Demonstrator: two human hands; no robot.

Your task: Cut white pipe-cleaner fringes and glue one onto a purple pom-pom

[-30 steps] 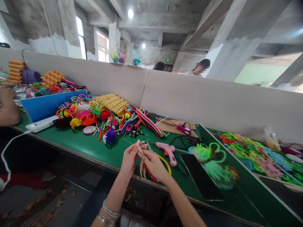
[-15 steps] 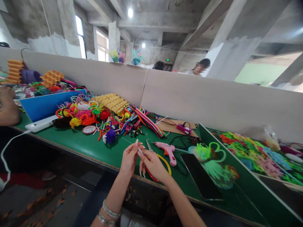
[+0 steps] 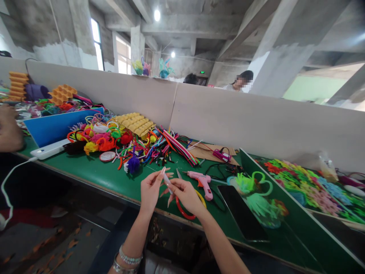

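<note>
A small pale, slender piece (image 3: 167, 182) is pinched between my two hands above the table's front edge. My left hand (image 3: 150, 188) holds its upper end between thumb and finger. At its lower end are the closed thumb and forefinger of my right hand (image 3: 184, 195), the other fingers curled loosely. Beneath and beside my right hand lie scissors with one red and one yellow handle (image 3: 182, 211), partly covered by it. A pink glue gun (image 3: 201, 182) rests just to the right.
Pipe cleaners and fluffy pieces (image 3: 108, 137) are heaped at the back left. A black phone (image 3: 242, 213) and green fluffy flowers (image 3: 261, 205) lie right, before a green divider (image 3: 285, 205). Another person's arm (image 3: 10, 129) is at the far left.
My left hand has shifted slightly left and the hands are a little further apart, showing more of the pale piece and of the red handle.
</note>
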